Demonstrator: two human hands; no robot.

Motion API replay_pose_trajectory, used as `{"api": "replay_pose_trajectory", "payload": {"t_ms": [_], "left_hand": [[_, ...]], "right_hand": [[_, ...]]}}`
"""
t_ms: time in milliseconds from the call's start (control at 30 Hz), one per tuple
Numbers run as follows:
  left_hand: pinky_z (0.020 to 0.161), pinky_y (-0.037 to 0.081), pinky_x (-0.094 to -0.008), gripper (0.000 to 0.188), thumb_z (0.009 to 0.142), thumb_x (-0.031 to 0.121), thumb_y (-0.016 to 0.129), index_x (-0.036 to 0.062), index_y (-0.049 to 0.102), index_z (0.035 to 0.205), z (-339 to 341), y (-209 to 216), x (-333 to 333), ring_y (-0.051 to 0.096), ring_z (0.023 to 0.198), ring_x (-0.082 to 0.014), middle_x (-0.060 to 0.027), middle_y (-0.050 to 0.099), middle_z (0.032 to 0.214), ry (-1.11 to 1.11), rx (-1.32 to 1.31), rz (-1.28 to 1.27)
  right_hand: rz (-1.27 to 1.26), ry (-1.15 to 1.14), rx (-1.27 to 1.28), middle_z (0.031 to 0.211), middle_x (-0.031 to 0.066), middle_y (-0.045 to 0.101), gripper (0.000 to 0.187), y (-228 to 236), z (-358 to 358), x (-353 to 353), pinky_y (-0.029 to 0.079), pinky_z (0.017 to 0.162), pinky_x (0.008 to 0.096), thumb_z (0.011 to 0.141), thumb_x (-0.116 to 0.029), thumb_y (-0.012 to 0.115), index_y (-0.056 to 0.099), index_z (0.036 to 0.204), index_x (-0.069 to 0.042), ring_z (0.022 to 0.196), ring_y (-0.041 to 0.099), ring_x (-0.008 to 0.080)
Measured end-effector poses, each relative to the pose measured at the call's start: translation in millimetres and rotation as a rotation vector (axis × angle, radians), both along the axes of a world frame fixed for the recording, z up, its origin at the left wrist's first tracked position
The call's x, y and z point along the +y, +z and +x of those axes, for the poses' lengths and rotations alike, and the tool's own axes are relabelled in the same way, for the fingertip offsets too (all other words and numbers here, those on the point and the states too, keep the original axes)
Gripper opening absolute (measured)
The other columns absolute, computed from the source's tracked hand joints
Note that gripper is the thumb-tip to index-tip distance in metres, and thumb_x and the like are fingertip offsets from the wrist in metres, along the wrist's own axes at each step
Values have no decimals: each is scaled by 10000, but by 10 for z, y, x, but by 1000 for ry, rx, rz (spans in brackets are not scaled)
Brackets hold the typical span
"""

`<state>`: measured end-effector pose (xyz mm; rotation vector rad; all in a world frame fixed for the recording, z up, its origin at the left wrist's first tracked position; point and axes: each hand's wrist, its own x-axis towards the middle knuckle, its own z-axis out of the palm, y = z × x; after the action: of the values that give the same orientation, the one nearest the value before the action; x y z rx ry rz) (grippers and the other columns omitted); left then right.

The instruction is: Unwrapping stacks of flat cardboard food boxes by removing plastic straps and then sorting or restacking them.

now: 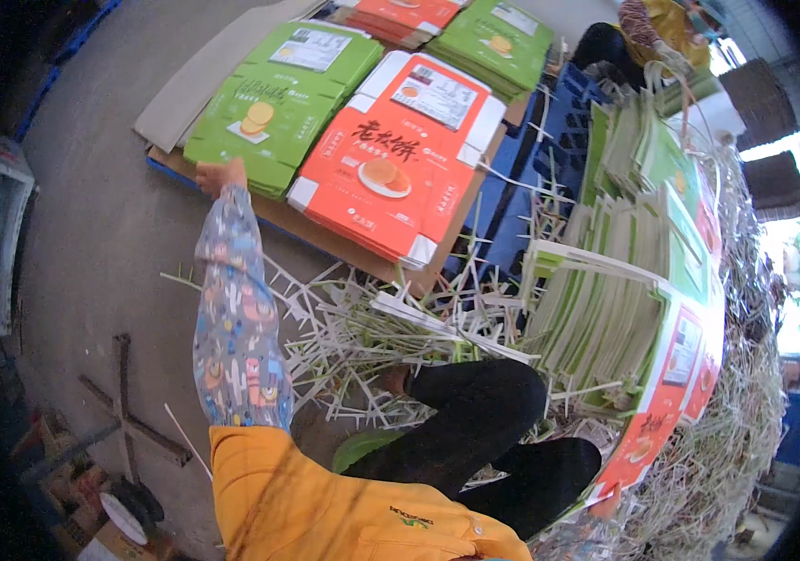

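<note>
Green stack (273, 103), lengthwise away rightward, at left hand (221, 176) (grip unclear; right hand's (605, 502) too)

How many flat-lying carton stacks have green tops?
2: the near green stack at the left hand, and the far green stack near the picture's top edge. More may be hidden beyond it.

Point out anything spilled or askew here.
Thin white and green offcuts lie strewn in a tangle on the floor beside the person's legs; they look messy against the flat-piled red stack and the green stack at the left hand.
</note>
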<state>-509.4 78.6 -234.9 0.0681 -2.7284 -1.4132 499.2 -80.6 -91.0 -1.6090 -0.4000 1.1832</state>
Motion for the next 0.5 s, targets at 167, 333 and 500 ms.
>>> {"api": "replay_pose_trajectory", "payload": {"t_ms": [167,333,500], "left_hand": [[827,401,-379,400,678,119,589,-15,479,1038,1086,323,-177,480,945,-280,-160,489,1013,-440,-7,246],[654,455,-243,182,747,73,544,-6,566,908,3126,1014,-206,559,702,-125,-56,585,777,-1045,-302,648],[658,471,-245,248,817,121,541,-48,506,997,5177,2003,-450,568,740,-134,-92,581,847,-1633,-1050,791]], "right_hand": [[145,-22,-15,1075,94,540,439,192,-292,-8,452,816,392,832,-380,490,461,1128,-57,934,544,240],[283,-144,28,1064,99,559,395,749,-911,-118,453,824,402,849,-302,482,455,1131,-27,951,555,238],[359,-370,29,1080,128,539,395,1099,-1411,-289,454,829,363,819,-255,507,448,1129,-17,967,544,225]]}}
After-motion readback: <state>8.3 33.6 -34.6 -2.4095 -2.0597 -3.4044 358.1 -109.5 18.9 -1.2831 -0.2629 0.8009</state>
